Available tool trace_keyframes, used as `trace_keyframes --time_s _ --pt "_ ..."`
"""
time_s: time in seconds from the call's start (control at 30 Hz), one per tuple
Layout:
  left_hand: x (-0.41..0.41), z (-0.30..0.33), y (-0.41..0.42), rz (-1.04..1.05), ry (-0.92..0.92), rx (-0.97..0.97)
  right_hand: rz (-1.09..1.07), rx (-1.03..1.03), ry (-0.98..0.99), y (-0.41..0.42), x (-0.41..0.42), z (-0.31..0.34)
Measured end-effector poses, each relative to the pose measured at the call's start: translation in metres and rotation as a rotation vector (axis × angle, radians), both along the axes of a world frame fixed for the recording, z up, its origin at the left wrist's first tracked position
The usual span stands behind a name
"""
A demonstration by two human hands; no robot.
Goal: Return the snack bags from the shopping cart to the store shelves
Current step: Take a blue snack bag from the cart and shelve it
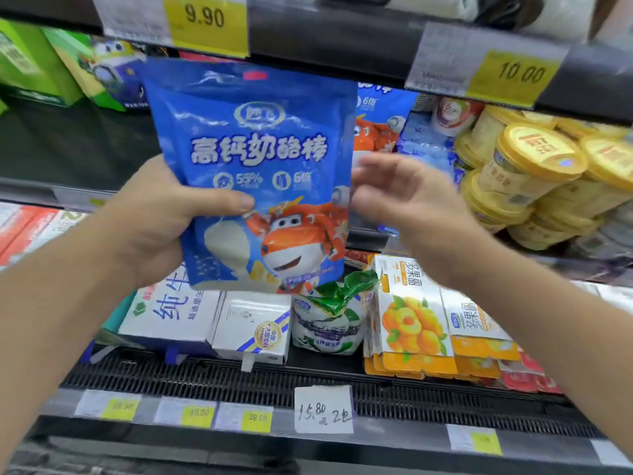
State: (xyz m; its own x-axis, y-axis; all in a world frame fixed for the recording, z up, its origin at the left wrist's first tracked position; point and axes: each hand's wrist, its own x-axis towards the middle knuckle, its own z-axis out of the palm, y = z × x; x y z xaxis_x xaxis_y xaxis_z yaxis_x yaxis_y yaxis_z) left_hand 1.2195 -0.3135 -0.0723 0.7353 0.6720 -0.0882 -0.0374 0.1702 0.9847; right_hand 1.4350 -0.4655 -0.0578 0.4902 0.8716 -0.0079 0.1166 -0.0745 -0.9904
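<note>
Snack bag: glossy blue pouch, left hand gripping.

snack bag: glossy plastic film | milk cartons: matt card | tubs: shiny lids

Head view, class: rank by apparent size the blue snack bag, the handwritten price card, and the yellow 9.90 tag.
1. Blue snack bag, largest, though it is nearest the camera.
2. Yellow 9.90 tag and handwritten price card look alike; unranked.
</note>
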Motion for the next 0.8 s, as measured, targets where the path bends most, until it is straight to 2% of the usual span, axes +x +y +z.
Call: trace_keyframes --time_s 0.03,0.07,0.1,0.2,0.3,0.47,0.53,0.63,0.7,0.8 --pt "0.014 0.006 -0.002 -0.002 -0.014 -0.002 0.182 -0.040 0.013 -0.007 -0.013 -0.006" --pt "0.027 0.012 -0.003 -0.003 -0.009 -0.002 0.265 -0.073 0.010 -0.007 -0.019 -0.011" --pt "0.039 0.013 0.001 0.017 0.007 0.020 0.249 -0.075 -0.035 0.001 -0.018 -0.014" --pt "0.066 0.017 0.012 0.078 0.048 0.081 -0.035 -0.018 -0.259 0.026 0.003 -0.018" --pt "0.086 0.018 0.020 0.121 0.097 0.182 -0.188 0.077 -0.486 0.041 0.023 -0.020" --pt "0.117 0.021 0.024 0.212 0.150 0.282 -0.430 0.117 -0.697 0.045 0.035 -0.024" --pt "0.119 0.016 0.024 0.212 0.199 0.339 -0.462 0.051 -0.748 0.043 0.036 -0.024" --pt "0.107 -0.006 0.019 0.126 0.405 0.419 -0.332 -0.148 -0.698 0.036 0.036 -0.030" --pt "0.103 -0.017 0.018 0.118 0.512 0.488 -0.310 -0.238 -0.743 0.035 0.038 -0.033" --pt "0.106 -0.030 0.019 0.221 0.516 0.472 -0.351 -0.304 -0.804 0.038 0.039 -0.034"
